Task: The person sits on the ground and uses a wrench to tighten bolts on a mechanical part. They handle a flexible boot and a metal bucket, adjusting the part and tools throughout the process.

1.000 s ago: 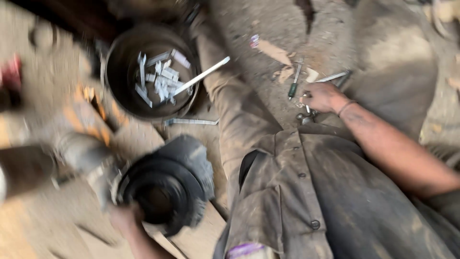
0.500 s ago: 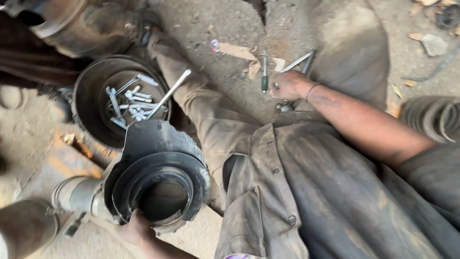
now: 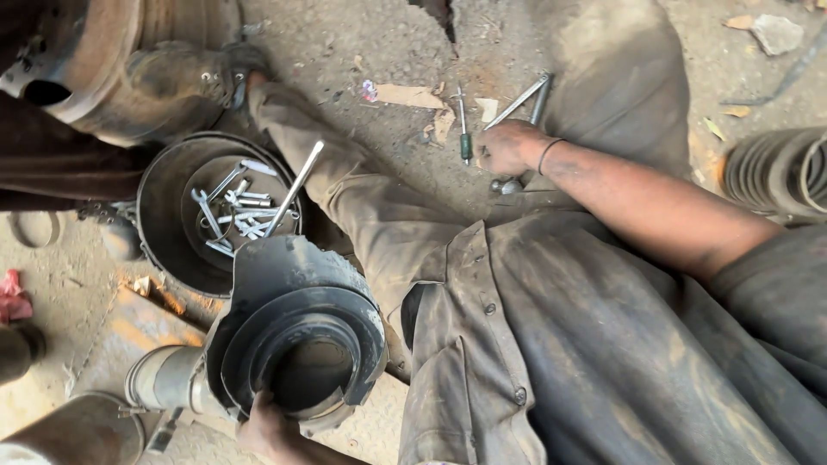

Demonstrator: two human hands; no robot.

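Black and grimy, a ringed hub (image 3: 301, 362) is held low at the left of the view, its round bore facing up and its rear flange chipped at the rim. Only the fingers of the left hand (image 3: 269, 430) are seen, clamped on the hub's lower edge; the palm and wrist are cut off by the frame. A grey shaft (image 3: 168, 400) is joined to the hub on its left, its far end hidden.

The right hand (image 3: 510, 148) is closed on the ground well apart from the left, knuckles up; what is gripped cannot be made out, though a small metal piece (image 3: 506, 184) shows just below it. A green-handled screwdriver (image 3: 463, 127) and two steel bars (image 3: 521, 99) lie just beside that hand.

A torn tan card scrap (image 3: 409, 95) lies on the dirt above the leg; no markings can be read.

A round dark pan (image 3: 168, 215) beside the hub is filled with spanners (image 3: 233, 215). A coil (image 3: 775, 172) is cut off at the right edge.
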